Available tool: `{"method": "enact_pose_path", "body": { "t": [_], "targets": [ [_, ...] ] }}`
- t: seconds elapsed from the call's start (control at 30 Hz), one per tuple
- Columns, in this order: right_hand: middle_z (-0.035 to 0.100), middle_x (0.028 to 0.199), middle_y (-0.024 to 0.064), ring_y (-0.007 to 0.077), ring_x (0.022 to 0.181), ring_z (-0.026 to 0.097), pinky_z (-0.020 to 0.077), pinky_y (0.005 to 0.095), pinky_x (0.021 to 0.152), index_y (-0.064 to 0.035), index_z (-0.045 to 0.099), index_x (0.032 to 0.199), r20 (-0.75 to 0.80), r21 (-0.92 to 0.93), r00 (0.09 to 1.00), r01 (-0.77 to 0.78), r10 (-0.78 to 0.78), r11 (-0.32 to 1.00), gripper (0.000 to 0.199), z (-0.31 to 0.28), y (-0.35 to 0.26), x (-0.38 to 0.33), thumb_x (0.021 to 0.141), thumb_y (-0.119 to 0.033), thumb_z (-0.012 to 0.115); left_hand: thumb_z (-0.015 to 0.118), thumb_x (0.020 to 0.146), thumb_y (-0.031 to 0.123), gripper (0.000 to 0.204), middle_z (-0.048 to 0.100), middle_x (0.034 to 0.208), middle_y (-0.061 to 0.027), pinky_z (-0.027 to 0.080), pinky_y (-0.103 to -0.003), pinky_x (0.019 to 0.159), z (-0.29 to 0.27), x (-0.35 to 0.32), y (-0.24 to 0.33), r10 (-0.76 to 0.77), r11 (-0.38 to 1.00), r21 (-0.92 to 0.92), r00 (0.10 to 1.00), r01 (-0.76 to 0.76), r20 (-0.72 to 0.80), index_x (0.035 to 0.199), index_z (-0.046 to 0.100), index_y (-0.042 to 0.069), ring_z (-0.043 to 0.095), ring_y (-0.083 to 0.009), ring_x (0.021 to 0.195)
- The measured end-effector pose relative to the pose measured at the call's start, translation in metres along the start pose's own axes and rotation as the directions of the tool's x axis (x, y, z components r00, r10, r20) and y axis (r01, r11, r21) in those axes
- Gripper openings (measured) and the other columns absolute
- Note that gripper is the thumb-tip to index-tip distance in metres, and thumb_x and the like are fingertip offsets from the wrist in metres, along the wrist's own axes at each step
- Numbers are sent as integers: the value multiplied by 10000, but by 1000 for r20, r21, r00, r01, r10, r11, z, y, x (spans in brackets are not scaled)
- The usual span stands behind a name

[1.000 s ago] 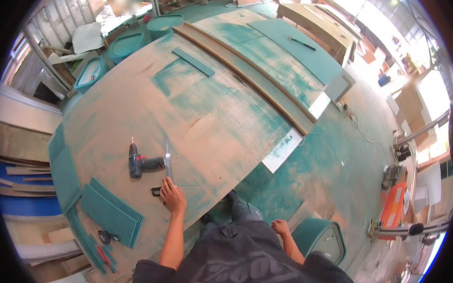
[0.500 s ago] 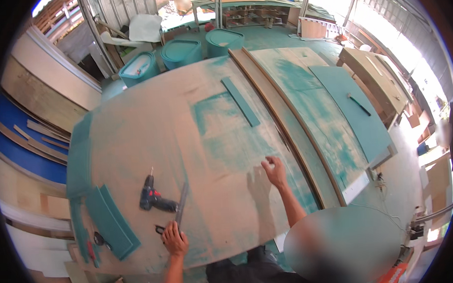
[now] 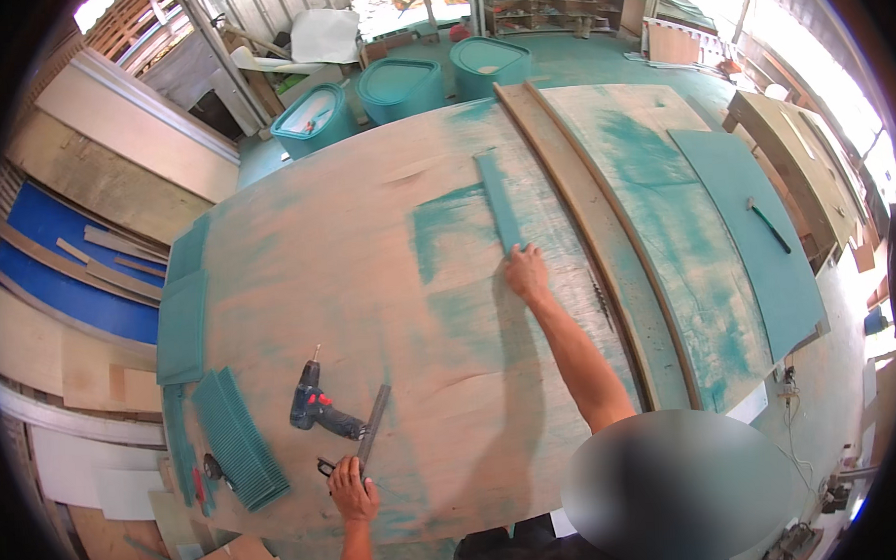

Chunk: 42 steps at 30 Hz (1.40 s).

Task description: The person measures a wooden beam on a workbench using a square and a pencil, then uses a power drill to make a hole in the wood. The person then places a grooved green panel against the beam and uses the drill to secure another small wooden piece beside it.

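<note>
At the near end of a narrow teal strip (image 3: 501, 201), my right hand (image 3: 527, 273) has its fingers closed on the strip's tip. The strip lies flat on a large worn wooden tabletop (image 3: 309, 255) smeared with teal. Nearer to me, my left hand (image 3: 355, 491) curls its fingers over the lower end of a straight grey bar (image 3: 376, 421). A black looped piece (image 3: 325, 467) sticks out beside those fingers; what it belongs to is partly covered. Against the bar's left side lies a black cordless drill (image 3: 319, 403) with red details, its bit pointing away from me.
On the left lie a ribbed teal panel (image 3: 238, 435), a small round black tool (image 3: 213, 467) and a red-handled tool (image 3: 199, 483). Two long wooden rails (image 3: 574, 211) run along the right. A hammer (image 3: 770, 225) rests on a teal board (image 3: 737, 221). Teal tubs (image 3: 399, 89) stand beyond the table.
My right hand has reached forward from above the bare tabletop and closed on the strip's near end, which has swung slightly left. My left hand stays at the bar. The view has shifted.
</note>
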State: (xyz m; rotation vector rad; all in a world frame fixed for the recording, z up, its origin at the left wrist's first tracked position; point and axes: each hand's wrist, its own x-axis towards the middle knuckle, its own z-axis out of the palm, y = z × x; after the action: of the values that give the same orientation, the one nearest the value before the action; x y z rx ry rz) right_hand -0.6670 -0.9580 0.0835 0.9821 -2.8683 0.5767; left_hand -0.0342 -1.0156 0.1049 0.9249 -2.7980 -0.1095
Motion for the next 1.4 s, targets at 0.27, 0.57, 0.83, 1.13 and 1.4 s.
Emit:
{"method": "enact_pose_path", "body": {
  "t": [0.27, 0.57, 0.83, 1.13, 1.4],
  "targets": [
    [577, 1185, 294, 476, 1116, 585, 591, 532, 835, 45, 571, 1251, 106, 170, 994, -31, 13, 985, 454, -31, -28, -122, 911, -237, 678, 467, 1002, 294, 539, 516, 1440, -200, 323, -561, 1124, 6, -3, 1, -48, 998, -28, 999, 49, 20, 1465, 472, 18, 467, -403, 1350],
    [608, 1280, 292, 422, 1162, 611, 514, 474, 976, 23, 520, 1432, 239, 610, 940, -340, 244, 716, 756, -117, 18, -365, 816, -354, 741, 371, 1083, 308, 486, 493, 1461, -196, 334, -554, 1096, 10, -8, -1, -73, 996, 46, 996, 71, 43, 1472, 461, 30, 459, -402, 1360],
    [634, 1181, 312, 469, 1116, 640, 525, 513, 934, 14, 528, 1377, 426, 350, 795, -584, 431, 732, 758, -169, 25, -523, 781, -392, 759, 440, 1098, 314, 437, 516, 1443, -176, 362, -544, 1084, 28, -5, -11, -113, 986, 120, 993, 116, -31, 1438, 496, 46, 481, -366, 1350],
    [732, 1008, 232, 386, 905, 737, 565, 469, 781, -89, 557, 1334, 67, 434, 752, -614, 656, 660, 629, -265, 36, -583, 819, -360, 797, 642, 1013, 311, 369, 620, 1208, -124, 429, -515, 924, 43, 4, 28, -358, 934, -34, 928, 356, -105, 1301, 591, 85, 600, -342, 1136],
    [700, 904, 158, 249, 814, 686, 544, 372, 742, -18, 542, 1326, -278, 528, 573, -580, 771, 621, 598, -297, 177, -615, 818, -149, 829, 694, 967, 248, 329, 626, 1118, -131, 387, -499, 932, 7, -57, 122, -162, 977, -139, 987, 160, 1, 1235, 618, 72, 601, -344, 1070]
  ]
}}
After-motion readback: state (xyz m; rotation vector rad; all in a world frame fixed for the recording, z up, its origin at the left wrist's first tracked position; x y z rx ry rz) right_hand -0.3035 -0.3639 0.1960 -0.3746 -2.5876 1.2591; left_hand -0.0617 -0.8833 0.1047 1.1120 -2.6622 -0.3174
